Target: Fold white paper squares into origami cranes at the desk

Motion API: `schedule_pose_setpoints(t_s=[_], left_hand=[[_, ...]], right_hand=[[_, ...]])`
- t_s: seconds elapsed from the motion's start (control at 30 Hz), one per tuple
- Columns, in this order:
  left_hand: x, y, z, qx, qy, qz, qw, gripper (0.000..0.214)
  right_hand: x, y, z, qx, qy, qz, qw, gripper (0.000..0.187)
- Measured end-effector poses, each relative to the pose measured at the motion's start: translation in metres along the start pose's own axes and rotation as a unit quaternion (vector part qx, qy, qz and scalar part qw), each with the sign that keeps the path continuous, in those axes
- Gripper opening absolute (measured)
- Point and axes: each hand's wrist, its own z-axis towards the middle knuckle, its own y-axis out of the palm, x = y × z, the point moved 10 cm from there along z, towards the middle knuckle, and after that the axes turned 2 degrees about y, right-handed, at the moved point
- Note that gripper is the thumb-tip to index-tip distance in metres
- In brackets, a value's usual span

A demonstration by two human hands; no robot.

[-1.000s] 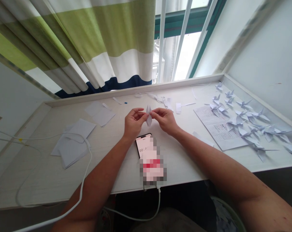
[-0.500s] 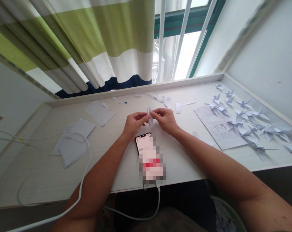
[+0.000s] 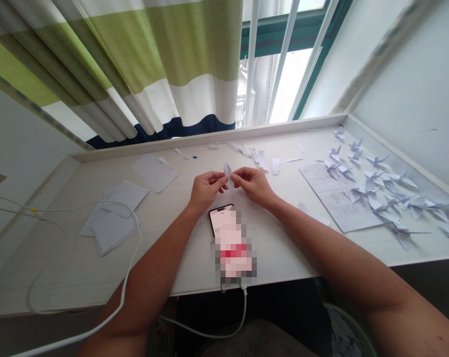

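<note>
Between fingers, paper points lengthwise toward curtain.

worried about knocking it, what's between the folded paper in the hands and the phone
In the head view, only a bare strip of desk shows between the folded paper and the phone.

White desk with faint wood grain, tucked between two pale walls, raised lip along the back. Big curtain in green and off-white bands, navy hem, hangs left of a teal-framed window with white bars. Daylight's totally blown out there, and it's pretty dark under the desk.
</note>
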Motion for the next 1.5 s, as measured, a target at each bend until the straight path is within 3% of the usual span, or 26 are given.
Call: schedule_pose_setpoints(t_s=[0.37,0.63,1.03,1.2,1.33,1.43,1.5], left_hand=[[-0.008,0.000,-0.003,-0.003,-0.033,-0.006,0.999,0.039],[0.003,-0.002,-0.002,0.001,-0.001,0.007,1.000,0.038],[-0.006,0.005,-0.009,-0.027,-0.096,-0.049,0.994,0.037],[-0.014,0.012,-0.012,-0.052,-0.142,-0.078,0.985,0.039],[-0.014,0.014,-0.011,-0.048,-0.140,-0.107,0.983,0.045],[-0.012,0.009,-0.009,-0.029,-0.136,-0.115,0.984,0.045],[-0.011,0.006,-0.009,-0.022,-0.136,-0.120,0.983,0.045]], right_hand=[[0.003,0.004,-0.001,-0.012,0.005,0.045,0.999,0.048],[0.002,0.011,-0.002,-0.046,0.014,0.053,0.997,0.049],[-0.003,0.013,-0.004,-0.061,0.002,0.011,0.998,0.045],[-0.011,0.010,-0.004,-0.042,-0.049,-0.047,0.997,0.036],[-0.012,0.006,-0.004,-0.013,-0.084,-0.085,0.993,0.026],[-0.027,0.001,-0.008,0.014,-0.172,-0.144,0.974,0.017],[-0.043,0.007,-0.016,-0.001,-0.263,-0.217,0.940,0.012]])
